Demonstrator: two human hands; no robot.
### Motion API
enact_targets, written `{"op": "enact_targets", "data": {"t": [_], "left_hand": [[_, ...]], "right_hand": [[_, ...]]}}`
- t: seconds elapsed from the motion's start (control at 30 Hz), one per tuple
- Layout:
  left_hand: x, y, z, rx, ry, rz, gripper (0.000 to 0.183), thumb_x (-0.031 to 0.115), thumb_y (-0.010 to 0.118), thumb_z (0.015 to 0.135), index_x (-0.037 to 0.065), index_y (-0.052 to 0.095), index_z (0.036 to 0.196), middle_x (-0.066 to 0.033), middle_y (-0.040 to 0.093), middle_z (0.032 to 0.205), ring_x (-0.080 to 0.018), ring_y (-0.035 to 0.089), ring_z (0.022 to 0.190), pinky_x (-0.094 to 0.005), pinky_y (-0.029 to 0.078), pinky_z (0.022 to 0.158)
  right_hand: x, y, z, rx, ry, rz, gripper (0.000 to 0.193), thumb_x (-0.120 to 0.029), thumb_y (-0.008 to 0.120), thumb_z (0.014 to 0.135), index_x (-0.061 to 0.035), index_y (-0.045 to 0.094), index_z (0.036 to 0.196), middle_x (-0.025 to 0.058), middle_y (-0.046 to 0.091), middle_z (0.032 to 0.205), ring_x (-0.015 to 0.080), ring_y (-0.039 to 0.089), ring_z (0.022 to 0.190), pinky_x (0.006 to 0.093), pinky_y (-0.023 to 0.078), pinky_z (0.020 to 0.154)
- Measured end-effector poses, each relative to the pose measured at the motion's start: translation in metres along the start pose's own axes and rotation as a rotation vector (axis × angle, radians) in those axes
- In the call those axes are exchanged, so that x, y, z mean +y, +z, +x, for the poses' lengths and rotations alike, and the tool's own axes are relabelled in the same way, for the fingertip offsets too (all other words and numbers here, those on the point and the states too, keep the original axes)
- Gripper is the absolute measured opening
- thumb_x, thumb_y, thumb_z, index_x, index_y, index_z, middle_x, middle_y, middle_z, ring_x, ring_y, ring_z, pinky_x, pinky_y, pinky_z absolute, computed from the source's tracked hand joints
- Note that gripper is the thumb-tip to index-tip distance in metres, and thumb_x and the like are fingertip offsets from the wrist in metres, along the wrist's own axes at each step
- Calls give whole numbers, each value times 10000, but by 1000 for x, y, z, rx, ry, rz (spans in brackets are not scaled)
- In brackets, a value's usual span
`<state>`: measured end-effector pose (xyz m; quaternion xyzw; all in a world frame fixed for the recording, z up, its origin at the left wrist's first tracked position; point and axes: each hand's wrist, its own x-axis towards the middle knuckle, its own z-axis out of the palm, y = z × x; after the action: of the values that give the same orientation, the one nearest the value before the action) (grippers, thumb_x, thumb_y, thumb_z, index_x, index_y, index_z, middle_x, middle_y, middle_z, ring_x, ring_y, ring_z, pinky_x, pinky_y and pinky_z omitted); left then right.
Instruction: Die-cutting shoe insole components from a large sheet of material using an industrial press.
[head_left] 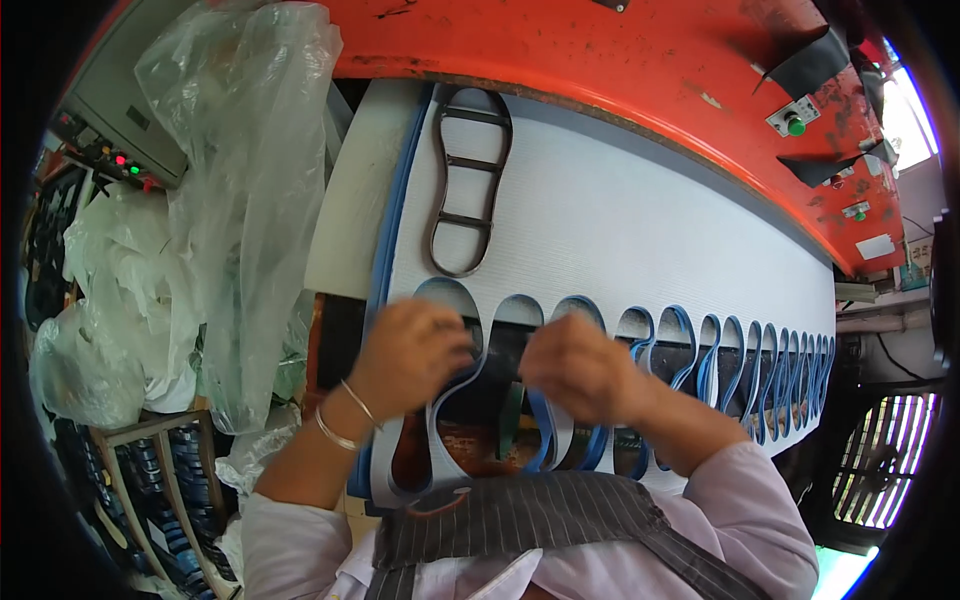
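Note:
A white ribbed sheet with blue lower layers (600,220) lies in front of me, its near side cut into a row of sole-shaped openings. My left hand (415,355), with bangles at the wrist, is over the leftmost openings. Close by on its right, my right hand (580,370) is above the neighbouring ones. Fingers of both hands look bent, but motion smears them, so whether they hold anything is hidden. Beyond my left hand, a dark metal sole-shaped cutting die (468,218) with crossbars lies flat on the sheet, apart from both hands.
The orange-red machine body (600,50) spans the far side, with a green button (795,125) at its right. Clear plastic bags (245,200) hang on the left below a grey control box (125,110). A wooden rack (165,470) of dark pieces stands lower left.

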<state>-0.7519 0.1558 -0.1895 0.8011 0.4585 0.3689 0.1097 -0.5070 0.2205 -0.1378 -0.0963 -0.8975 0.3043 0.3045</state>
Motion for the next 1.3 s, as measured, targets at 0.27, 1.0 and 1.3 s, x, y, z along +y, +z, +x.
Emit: {"op": "enact_targets", "data": {"t": [0.27,1.0,1.3], "left_hand": [[147,56,-83,-492,-207,52,286,293,678,791,78,668,979,-118,610,973,-319,566,991,-461,429,886],[306,-171,-14,384,460,703,216,125,626,852,196,721,1032,-138,668,1142,-228,645,1084,-486,408,1049],[242,-149,-25,751,78,306,287,44,626,879,14,629,1164,-171,546,1296,-301,536,1205,-386,434,1008]], "right_hand": [[-114,33,-60,-512,529,-239,323,-289,672,842,-14,638,1007,165,649,1034,336,645,899,424,530,788],[-198,-23,-26,-514,87,617,411,-278,758,841,17,608,1085,119,699,902,226,676,837,338,521,740],[-236,-70,-22,359,80,434,273,-266,523,982,1,511,1038,58,563,716,128,548,574,263,467,553]]}}
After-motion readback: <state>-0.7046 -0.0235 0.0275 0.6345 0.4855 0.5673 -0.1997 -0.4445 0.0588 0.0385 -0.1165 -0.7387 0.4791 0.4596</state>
